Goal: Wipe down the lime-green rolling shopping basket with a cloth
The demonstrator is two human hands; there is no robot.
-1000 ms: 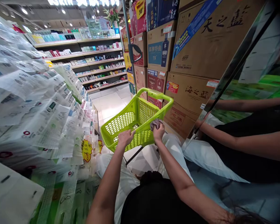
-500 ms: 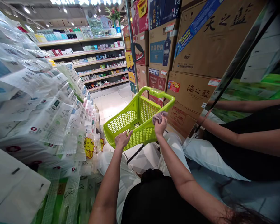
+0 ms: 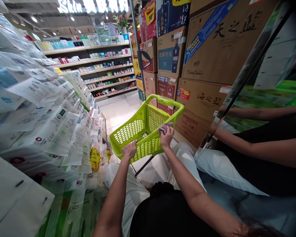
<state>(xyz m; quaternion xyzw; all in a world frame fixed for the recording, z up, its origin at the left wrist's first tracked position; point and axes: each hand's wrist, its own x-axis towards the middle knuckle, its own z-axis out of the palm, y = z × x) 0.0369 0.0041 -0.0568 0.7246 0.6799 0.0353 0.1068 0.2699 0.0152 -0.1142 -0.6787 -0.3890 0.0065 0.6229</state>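
Observation:
A lime-green shopping cart (image 3: 130,135) with a perforated plastic basket stands in front of me, its handle turned toward the boxes. My left hand (image 3: 129,150) is closed over the near rim of the basket. In my right hand (image 3: 167,136) is a crumpled greyish-purple cloth (image 3: 164,127), pressed against the side rim below the handle (image 3: 165,100). Nothing large shows inside the basket.
Plastic-wrapped packs (image 3: 49,121) are piled close on my left. Stacked cardboard cartons (image 3: 207,42) and a mirror-like panel (image 3: 266,108) rise on my right. Beyond the pale tiled floor (image 3: 118,112), shelves (image 3: 106,67) hold many small boxes. A metal pole (image 3: 138,42) stands behind the cart.
My right hand has slid the cloth a little down and left along the rim, away from the handle. My left hand stays on the near rim, its thumb now tucked in.

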